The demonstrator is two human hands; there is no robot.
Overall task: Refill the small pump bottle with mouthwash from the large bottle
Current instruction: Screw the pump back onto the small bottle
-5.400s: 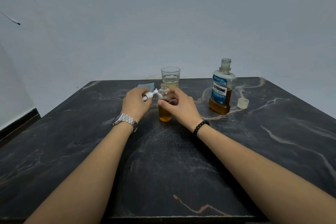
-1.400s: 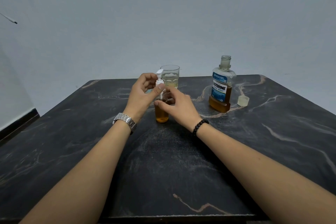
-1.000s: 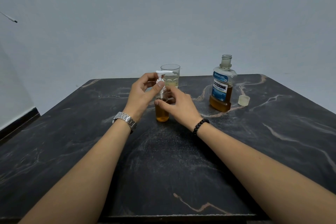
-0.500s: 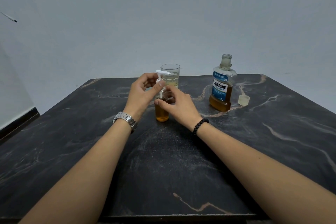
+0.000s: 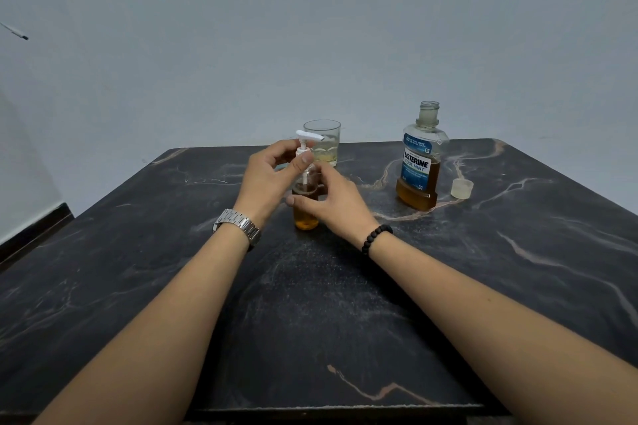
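Pump bottle upright on the table, between my two hands, amber fill already in it. My right hand wraps its body to keep it from turning or tipping. My left hand pinches the white pump at the collar, stem sunk into the neck; my guess, screwing it home. Past my fingertips stands a glass. Off beyond my right hand, well apart, the mouthwash bottle stands uncapped, its cap just beside it, parked clear of the work.
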